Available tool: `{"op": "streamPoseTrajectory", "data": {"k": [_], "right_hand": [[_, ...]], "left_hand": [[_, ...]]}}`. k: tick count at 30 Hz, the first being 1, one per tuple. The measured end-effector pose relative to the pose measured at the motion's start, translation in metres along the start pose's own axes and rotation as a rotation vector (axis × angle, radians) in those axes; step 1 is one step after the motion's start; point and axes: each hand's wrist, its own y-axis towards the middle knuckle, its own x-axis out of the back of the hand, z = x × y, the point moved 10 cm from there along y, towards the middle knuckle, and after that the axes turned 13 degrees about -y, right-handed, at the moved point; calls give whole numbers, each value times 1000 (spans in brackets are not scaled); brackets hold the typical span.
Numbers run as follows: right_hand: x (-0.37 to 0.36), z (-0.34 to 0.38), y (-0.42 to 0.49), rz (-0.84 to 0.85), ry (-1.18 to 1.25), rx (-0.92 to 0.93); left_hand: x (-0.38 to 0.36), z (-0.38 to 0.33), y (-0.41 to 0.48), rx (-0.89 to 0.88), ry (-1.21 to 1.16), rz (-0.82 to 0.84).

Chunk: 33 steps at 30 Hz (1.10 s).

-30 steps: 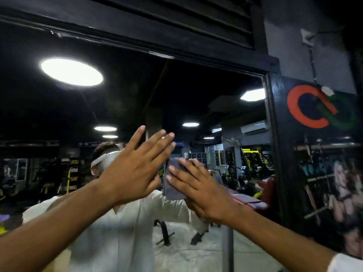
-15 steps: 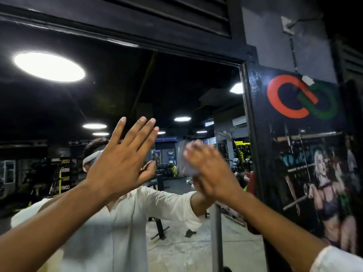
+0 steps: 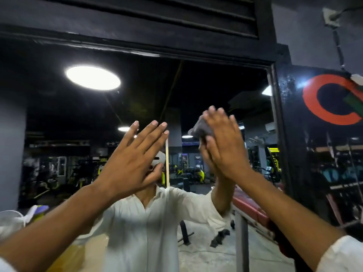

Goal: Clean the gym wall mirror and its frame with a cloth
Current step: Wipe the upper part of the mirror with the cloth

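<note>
**Cloth**: small grey rag, bunched. It is pressed to the mirror in the glass's upper right part, near the frame's right upright. Judged light, limp and easily crumpled; likely to slip from under a flat palm, so best held gathered beneath the fingers.

**Right hand**: fingers straight and together, flat over the cloth, pressing it to the mirror.

**Left hand**: fingers straight and spread, holding nothing, raised before the mirror's centre. Contact with the glass cannot be told.

**Mirror**: rigid, smooth, breakable; judged to want even, moderate pressure.

**Surroundings**: louvred panel above the mirror; poster with a red logo just right of the mirror. The raised frame edges may snag the cloth.
</note>
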Motion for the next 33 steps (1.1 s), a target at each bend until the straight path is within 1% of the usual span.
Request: {"op": "streamPoseTrajectory", "data": {"k": [1,2,3,5,7,8,9,10,11,12,15,16,17,18,19,21,22,23,24,25,26,28,29,30,31,32,33], "right_hand": [[1,1,11,-30,46,-76],[-1,16,16,-46,56,-78],[-4,41,14,-46,42,-19],[-12,109,-7,-6,27,212],[-13,175,-42,24,-13,515],[-15,195,-54,21,-59,673],[-14,203,-53,-3,-97,783],[-12,201,-40,-33,-117,810],[-12,193,-14,-56,-119,750],[-8,178,20,-84,-95,605],[-4,123,111,-111,69,25],[-4,122,122,-128,142,-95],[-4,139,124,-137,174,-129],[-6,169,117,-126,147,-86],[-6,208,100,-114,85,25],[-3,287,47,-93,9,341],[-3,310,24,-69,-3,473],[-5,315,15,-53,-21,575],[-4,308,19,-52,-27,615],[-2,291,36,-64,-38,588],[-1,270,61,-79,-38,503],[11,220,116,-132,44,190],[12,199,137,-160,125,21],[10,190,150,-189,197,-118],[8,195,157,-224,215,-211],[5,214,157,-236,187,-231],[3,244,151,-214,149,-174]], "left_hand": [[4,11,-5,33,4,-1],[9,24,-12,70,8,-7],[15,36,-21,104,9,-16],[29,62,-40,155,8,-34],[44,91,-61,198,14,-31],[51,106,-71,219,18,-21],[57,120,-79,231,25,-11],[63,133,-86,233,34,-2],[67,143,-91,225,49,7],[69,151,-95,207,66,18],[72,168,-100,180,75,21],[73,173,-101,191,64,3],[73,176,-103,203,50,-19],[74,178,-105,209,31,-46],[74,178,-106,212,-1,-77],[78,181,-109,215,-98,-134],[80,184,-110,209,-135,-146],[84,188,-112,196,-148,-145],[87,196,-113,185,-143,-139],[90,205,-115,186,-133,-131],[93,214,-116,202,-123,-127],[96,228,-119,238,-93,-122],[96,229,-119,239,-70,-123],[95,228,-120,236,-49,-126],[95,228,-121,239,-39,-136],[95,229,-121,250,-39,-149],[97,231,-122,264,-48,-163]]}}
